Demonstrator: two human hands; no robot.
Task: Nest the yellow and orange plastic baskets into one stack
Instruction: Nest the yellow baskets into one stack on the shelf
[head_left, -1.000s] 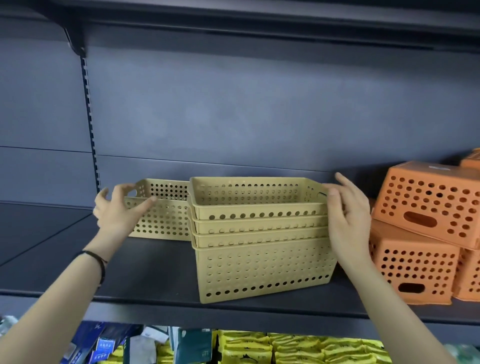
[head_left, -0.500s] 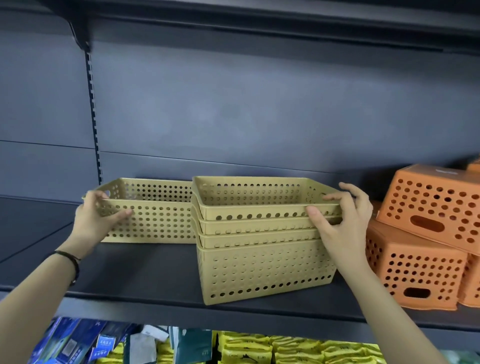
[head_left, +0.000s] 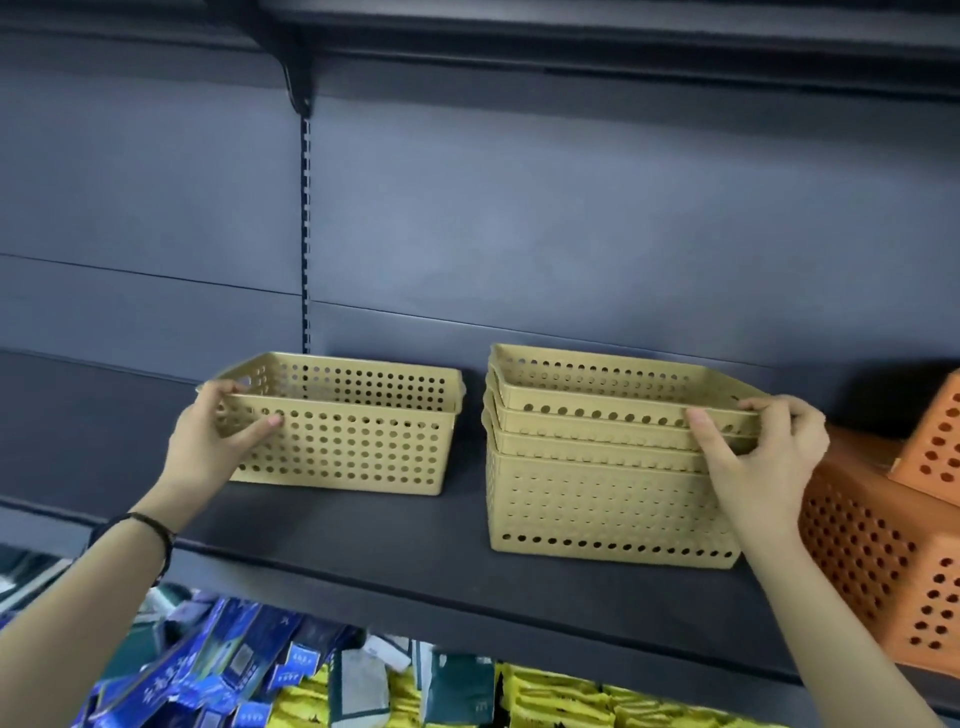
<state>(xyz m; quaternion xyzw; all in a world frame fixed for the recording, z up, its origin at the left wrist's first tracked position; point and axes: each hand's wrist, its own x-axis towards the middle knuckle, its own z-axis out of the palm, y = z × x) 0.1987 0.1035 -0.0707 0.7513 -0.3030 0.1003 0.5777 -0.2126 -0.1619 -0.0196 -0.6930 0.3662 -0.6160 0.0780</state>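
A single yellow perforated basket (head_left: 353, 436) stands upright on the dark shelf (head_left: 415, 540). My left hand (head_left: 218, 441) grips its front left rim, thumb on the outer wall. To its right stands a stack of nested yellow baskets (head_left: 608, 488). My right hand (head_left: 758, 452) holds the right end of the top basket's rim, thumb on the front. A gap separates the single basket from the stack. Orange perforated baskets (head_left: 878, 551) lie upside down at the far right, partly cut off by the frame.
The shelf's back panel (head_left: 519, 234) rises close behind the baskets and another shelf (head_left: 571, 31) hangs overhead. Below the shelf edge lie blue packets (head_left: 208, 680) and yellow packets (head_left: 561, 696).
The single yellow basket has slid left and forward, away from the stack, with my left hand on it. My right hand closed on the top basket's rim. The view shifted left.
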